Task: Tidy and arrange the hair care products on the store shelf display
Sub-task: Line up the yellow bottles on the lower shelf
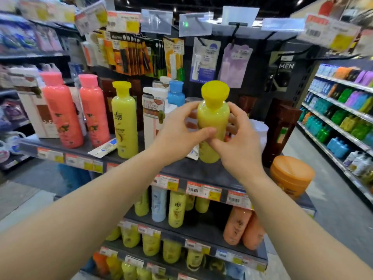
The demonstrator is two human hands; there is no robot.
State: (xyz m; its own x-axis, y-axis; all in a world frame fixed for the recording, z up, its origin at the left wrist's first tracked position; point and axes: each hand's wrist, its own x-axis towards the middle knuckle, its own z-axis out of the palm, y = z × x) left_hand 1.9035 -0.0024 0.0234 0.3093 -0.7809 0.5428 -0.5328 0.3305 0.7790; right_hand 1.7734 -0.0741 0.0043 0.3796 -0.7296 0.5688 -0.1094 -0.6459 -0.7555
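Store shelf [201, 174] ahead of me holds pink and yellow bottles facing out, and I have both hands, left [177, 128] and right [240, 136], wrapped round a yellow bottle [212, 122] standing upright near its front edge, probably turning its blank side away to match.

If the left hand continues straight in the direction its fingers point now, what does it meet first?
The left hand already grips the tall yellow plastic bottle, so nothing lies between. Its fingers point right, toward the right hand on the bottle's other side.
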